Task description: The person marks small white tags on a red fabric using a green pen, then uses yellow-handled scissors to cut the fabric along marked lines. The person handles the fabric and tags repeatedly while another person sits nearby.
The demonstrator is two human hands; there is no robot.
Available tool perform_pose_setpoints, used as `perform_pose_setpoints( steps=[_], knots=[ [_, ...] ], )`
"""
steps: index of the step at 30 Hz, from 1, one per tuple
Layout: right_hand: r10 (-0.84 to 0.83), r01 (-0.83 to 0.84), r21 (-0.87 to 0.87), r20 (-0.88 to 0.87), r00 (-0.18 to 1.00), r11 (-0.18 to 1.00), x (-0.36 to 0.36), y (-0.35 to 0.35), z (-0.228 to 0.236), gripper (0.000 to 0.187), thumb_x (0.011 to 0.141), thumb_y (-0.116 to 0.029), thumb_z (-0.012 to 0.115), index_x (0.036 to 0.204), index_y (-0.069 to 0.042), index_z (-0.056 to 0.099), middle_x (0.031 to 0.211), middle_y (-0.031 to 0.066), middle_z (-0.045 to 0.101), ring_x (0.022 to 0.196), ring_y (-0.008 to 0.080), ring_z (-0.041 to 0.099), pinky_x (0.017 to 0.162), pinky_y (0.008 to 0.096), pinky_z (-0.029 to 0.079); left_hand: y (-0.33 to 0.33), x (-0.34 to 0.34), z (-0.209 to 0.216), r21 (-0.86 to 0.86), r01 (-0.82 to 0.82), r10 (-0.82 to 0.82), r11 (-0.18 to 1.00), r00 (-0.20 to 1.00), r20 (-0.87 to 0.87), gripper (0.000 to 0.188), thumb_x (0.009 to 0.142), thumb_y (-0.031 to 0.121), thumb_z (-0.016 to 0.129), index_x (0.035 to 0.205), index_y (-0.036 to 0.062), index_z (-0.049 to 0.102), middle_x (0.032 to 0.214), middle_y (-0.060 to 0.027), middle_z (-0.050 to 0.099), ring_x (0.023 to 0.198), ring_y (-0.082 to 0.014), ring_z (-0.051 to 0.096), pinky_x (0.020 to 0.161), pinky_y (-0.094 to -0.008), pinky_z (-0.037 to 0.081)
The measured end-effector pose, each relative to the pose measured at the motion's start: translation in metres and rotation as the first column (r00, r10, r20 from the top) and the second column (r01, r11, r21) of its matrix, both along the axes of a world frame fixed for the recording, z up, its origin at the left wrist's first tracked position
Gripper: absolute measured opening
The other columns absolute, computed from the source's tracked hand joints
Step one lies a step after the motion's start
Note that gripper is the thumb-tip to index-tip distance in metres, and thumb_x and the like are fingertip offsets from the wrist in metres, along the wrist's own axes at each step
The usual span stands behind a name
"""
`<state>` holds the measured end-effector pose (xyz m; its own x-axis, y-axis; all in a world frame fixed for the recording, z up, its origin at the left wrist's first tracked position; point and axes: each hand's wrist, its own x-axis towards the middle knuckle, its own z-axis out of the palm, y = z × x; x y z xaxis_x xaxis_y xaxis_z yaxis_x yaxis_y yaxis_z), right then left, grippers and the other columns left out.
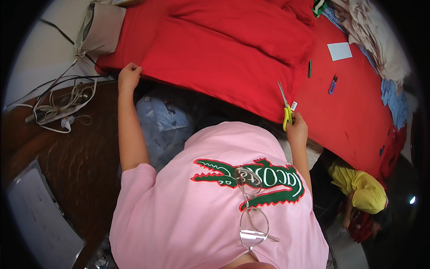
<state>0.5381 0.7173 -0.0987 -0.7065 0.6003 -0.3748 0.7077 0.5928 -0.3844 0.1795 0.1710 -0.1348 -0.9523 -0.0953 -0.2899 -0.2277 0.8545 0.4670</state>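
Note:
A red garment (224,58) lies spread in front of me, its near edge running between my hands. My left hand (129,77) is closed in a pinch on the left end of that edge. At the right end, my right hand (297,130) is closed by the yellow handles of a pair of scissors (287,115), whose blades point away over the cloth. Its fingertips are also at the garment's edge, near a small white label (294,106); the exact grip is partly hidden.
On the red-covered table (349,116) are a green pen (309,68), thread snips (333,84) and white paper (339,51). Piled cloth (371,36) lies far right. Cables (67,105) and a beige pouch (104,28) are left. A person in yellow (365,190) bends at lower right.

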Motion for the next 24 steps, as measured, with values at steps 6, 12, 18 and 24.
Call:
perform_pose_setpoints(
  steps=[6, 12, 18, 24],
  knots=[
    [-0.132, 0.115, -0.102, -0.180, 0.975, 0.988, 0.007, -0.010, -0.011, 0.040, 0.087, -0.030, 0.085, 0.111, -0.002, 0.068, 0.081, 0.0160, 0.071, 0.073, 0.0322, 0.069, 0.069, 0.0445, 0.052, 0.012, -0.012, 0.013, 0.333, -0.125, 0.091, 0.934, 0.989, 0.117, 0.020, 0.096, 0.020, 0.069, 0.102, 0.0019, 0.061, 0.081, -0.0090, 0.072, 0.067, -0.0199, 0.075, 0.061, -0.0308, 0.056],
    [-0.363, 0.261, -0.640, -0.030, 0.931, 0.722, -0.024, 0.023, 0.038, 0.024, 0.087, -0.017, 0.088, 0.097, -0.008, 0.068, 0.075, -0.0019, 0.067, 0.063, 0.0058, 0.060, 0.055, 0.0234, 0.046, 0.030, -0.048, 0.051, 0.519, -0.227, 0.049, 0.824, 0.941, 0.334, 0.020, 0.100, 0.021, 0.068, 0.112, 0.0080, 0.059, 0.084, -0.0052, 0.070, 0.071, -0.0199, 0.076, 0.060, -0.0296, 0.057],
    [-0.591, -0.044, -0.869, -0.372, 0.716, 0.494, -0.104, 0.120, 0.070, 0.026, 0.092, -0.016, 0.078, 0.114, -0.007, 0.067, 0.099, 0.0033, 0.071, 0.081, 0.0156, 0.066, 0.068, 0.0288, 0.053, 0.101, -0.162, 0.098, 0.964, 0.127, -0.083, 0.233, 0.990, -0.110, 0.013, 0.101, 0.013, 0.069, 0.113, 0.0079, 0.068, 0.104, -0.0037, 0.071, 0.102, -0.0196, 0.072, 0.102, -0.0437, 0.057],
    [-0.773, -0.131, -0.881, -0.463, 0.434, 0.454, -0.160, 0.105, 0.073, 0.026, 0.097, -0.016, 0.077, 0.115, -0.003, 0.065, 0.110, 0.0106, 0.075, 0.107, 0.0224, 0.073, 0.077, 0.0308, 0.055, 0.195, -0.101, 0.098, 0.821, 0.417, -0.016, 0.391, 0.895, -0.447, 0.035, 0.103, 0.012, 0.069, 0.136, 0.0082, 0.060, 0.129, -0.0068, 0.064, 0.116, -0.0171, 0.064, 0.103, -0.0340, 0.053]
  ],
)
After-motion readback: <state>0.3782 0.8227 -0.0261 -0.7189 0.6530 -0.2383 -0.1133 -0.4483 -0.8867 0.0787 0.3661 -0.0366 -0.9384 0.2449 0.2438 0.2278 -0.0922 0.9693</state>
